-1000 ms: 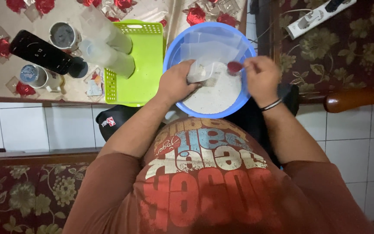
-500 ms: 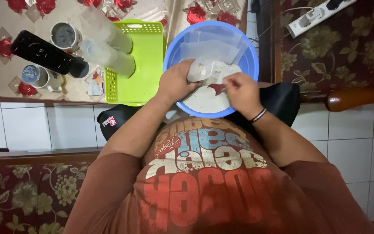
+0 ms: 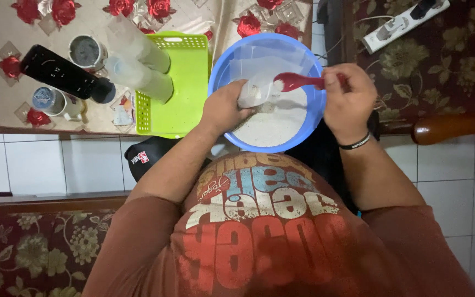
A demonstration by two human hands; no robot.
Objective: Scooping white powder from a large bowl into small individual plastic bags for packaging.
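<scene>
**Spoon lifted to the bag's mouth**

Over the blue basin of white powder, the left hand stays closed around a small clear bag. The right hand, fingers pinched on the red spoon, has risen from the powder; the bowl now sits at the bag's opening.

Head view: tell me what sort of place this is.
Probably a home living room used for small food packing. A floral sofa stands on a white tiled floor, and a rose-print tablecloth covers the table. The left hand holds a clear bag over a blue basin; the right hand holds a red scoop.
</scene>
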